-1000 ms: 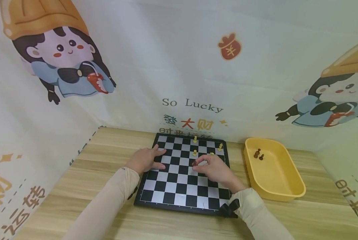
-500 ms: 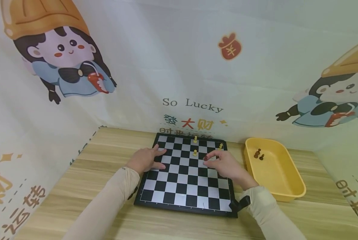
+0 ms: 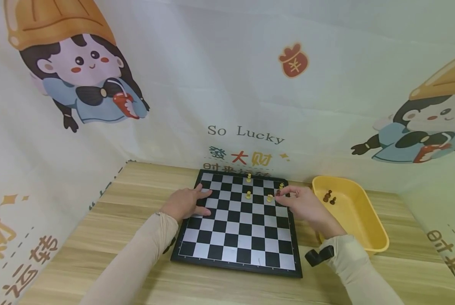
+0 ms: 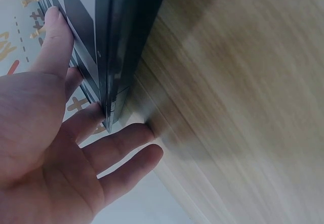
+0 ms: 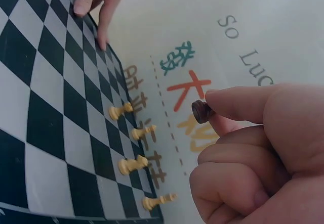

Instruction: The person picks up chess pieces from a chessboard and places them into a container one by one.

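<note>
A black-and-white chessboard (image 3: 227, 239) lies on the wooden table. My left hand (image 3: 185, 202) rests at its left edge, thumb and fingers spread over the border; in the left wrist view some fingers reach down past the rim. My right hand (image 3: 307, 205) pinches a small dark brown chess piece (image 5: 201, 112) between thumb and index finger, above the board's far right part. Its base shows; the rest is hidden by the fingertips. Pale yellow pieces stand near the far side, among them a knight (image 5: 132, 164), a pawn (image 5: 120, 110) and a taller piece (image 5: 158, 201).
To the right of the board stands a yellow tray (image 3: 381, 243), with a few brown chess pieces (image 3: 327, 196) at its far left end. A printed cloth (image 3: 174, 84) hangs behind the table. The right forearm passes close to the tray.
My right hand has moved right and slightly away from me, carrying the brown chess piece from mid-board toward the far right. A yellow piece it covered shows again. My left hand stays put.
</note>
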`<state>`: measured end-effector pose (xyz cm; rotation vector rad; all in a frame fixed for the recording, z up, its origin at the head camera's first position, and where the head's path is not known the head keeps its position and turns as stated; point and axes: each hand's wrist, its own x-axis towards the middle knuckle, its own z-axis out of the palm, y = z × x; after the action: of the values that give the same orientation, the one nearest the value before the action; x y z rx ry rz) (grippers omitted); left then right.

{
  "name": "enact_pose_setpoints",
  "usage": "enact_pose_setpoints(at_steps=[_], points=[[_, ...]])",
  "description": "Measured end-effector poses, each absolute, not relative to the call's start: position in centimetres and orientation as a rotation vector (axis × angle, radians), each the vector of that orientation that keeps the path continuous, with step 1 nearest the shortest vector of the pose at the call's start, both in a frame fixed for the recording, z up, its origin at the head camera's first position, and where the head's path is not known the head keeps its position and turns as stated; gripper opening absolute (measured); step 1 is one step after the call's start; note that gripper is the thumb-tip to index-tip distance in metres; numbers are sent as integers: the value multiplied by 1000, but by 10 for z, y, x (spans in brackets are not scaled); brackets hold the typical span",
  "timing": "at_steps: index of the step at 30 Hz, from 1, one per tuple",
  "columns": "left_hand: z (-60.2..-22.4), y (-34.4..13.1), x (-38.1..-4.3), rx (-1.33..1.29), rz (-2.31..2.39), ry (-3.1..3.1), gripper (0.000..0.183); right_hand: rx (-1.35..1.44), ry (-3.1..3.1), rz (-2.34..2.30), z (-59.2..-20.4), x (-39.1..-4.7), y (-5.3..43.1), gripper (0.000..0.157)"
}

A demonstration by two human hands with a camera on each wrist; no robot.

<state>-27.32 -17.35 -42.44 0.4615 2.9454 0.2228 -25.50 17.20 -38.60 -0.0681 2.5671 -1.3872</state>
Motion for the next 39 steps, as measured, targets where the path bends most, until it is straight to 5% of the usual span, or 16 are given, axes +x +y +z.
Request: enact_pose_setpoints(at_steps=[28,39], points=[[-425,-173,-275,416,210,2935,77,22,2599,-1458,-362,-285,254,49],[-425,-171,-276,444,210,2934,78,78,2558,-1523,-373,-296,283,37]])
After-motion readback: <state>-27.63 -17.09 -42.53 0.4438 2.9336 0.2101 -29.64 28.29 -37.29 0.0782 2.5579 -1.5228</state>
